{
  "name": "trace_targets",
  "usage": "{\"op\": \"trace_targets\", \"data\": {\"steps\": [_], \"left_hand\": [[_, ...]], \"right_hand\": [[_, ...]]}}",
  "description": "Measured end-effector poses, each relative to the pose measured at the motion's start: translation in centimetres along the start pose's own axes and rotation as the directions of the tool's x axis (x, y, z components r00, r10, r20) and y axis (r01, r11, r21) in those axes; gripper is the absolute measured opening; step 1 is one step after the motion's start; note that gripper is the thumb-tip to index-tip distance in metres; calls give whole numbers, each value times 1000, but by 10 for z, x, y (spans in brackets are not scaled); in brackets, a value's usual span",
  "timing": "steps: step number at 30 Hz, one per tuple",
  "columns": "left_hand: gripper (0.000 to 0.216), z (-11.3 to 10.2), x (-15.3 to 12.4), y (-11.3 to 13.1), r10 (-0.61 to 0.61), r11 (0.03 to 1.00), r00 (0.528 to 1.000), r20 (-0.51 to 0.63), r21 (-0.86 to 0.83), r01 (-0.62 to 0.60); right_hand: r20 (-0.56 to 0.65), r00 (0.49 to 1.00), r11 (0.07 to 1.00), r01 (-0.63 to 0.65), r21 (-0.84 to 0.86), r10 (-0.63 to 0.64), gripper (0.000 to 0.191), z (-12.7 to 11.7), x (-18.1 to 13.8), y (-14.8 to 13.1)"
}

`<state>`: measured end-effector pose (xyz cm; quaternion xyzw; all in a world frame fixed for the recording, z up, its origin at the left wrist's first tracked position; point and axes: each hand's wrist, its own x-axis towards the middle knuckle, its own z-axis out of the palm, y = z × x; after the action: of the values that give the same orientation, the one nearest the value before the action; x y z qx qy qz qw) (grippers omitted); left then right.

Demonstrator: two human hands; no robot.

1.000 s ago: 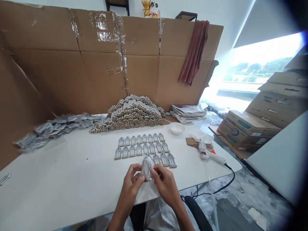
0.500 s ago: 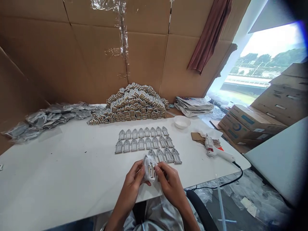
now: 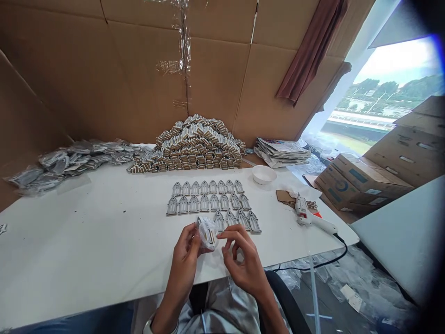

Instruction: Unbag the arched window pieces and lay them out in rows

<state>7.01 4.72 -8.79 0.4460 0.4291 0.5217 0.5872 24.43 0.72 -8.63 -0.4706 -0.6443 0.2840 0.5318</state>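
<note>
Since half a second ago, the right hand (image 3: 243, 257) loosens from the wrapped piece (image 3: 207, 233), which shifts toward the left end of the arch rows (image 3: 204, 197). I see it on their near side, clamped between thumb and fingers of the left hand (image 3: 185, 250), presumably to free the right, whose fingers are spread; I cannot tell whether its index fingertip touches the film. Left fingertips are hidden behind the piece. Far left of the rows, a pale item (image 3: 3, 228) is cut off.

A white table (image 3: 104, 241) bears arched pieces (image 3: 204, 200), packets (image 3: 69, 162) and a bowl (image 3: 264, 181).
</note>
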Motion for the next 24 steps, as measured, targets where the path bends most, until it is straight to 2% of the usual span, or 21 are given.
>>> {"op": "trace_targets", "data": {"steps": [3, 9, 13, 19, 24], "left_hand": [[43, 1, 0, 1, -22, 998, 1000, -17, -51, 22], [45, 2, 2, 3, -75, 991, 996, -55, -116, 68], [45, 4, 0, 7, -135, 981, 989, -54, -146, 125], [40, 4, -1, 17, -163, 961, 986, 20, -224, 163], [44, 3, -4, 23, -143, 974, 982, 120, -157, 161]], "right_hand": [[35, 999, 999, -19, -49, 21, 31, 2, 1, 1], [-40, 999, 998, -1, -58, -2, 9, 5, -1, 8], [-86, 995, 995, 46, -86, -54, 11, 5, -2, 9], [-150, 987, 996, 45, -80, -56, 7, 5, 0, 7], [-160, 987, 997, 19, -79, -31, 10, 5, -2, 6]]}}
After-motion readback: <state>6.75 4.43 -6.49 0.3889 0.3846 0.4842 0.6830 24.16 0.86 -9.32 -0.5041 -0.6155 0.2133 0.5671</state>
